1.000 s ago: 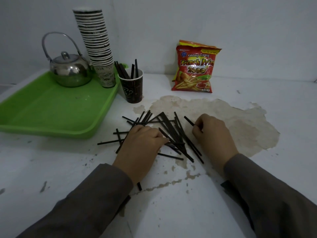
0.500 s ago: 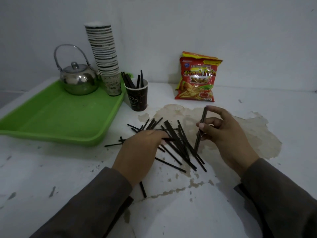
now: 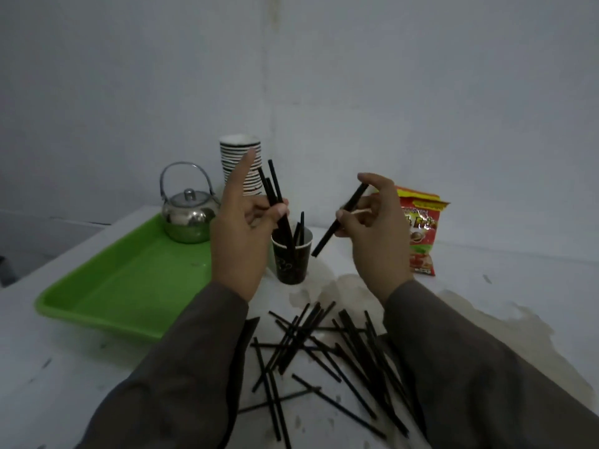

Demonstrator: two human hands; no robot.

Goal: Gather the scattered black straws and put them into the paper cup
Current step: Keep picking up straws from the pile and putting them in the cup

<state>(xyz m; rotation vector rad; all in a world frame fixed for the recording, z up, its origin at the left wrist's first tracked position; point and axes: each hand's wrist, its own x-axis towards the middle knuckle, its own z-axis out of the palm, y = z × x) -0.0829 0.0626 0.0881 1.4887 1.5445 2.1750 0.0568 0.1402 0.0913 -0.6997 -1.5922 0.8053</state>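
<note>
The left hand (image 3: 241, 234) pinches a few black straws (image 3: 275, 196) between thumb and fingers, index finger raised; they stand nearly upright, tops leaning slightly left, lower ends dipping into the paper cup (image 3: 291, 259) just below the grip. The right hand (image 3: 376, 228), beside the cup, is closed on a single straw (image 3: 340, 220) slanting from upper right down to lower left, its low end pointing toward the cup. Behind it, a red snack bag (image 3: 421, 234) reads "Fri". Loose straws (image 3: 324, 348) lie crisscrossed on the table (image 3: 64, 384) below both hands.
</note>
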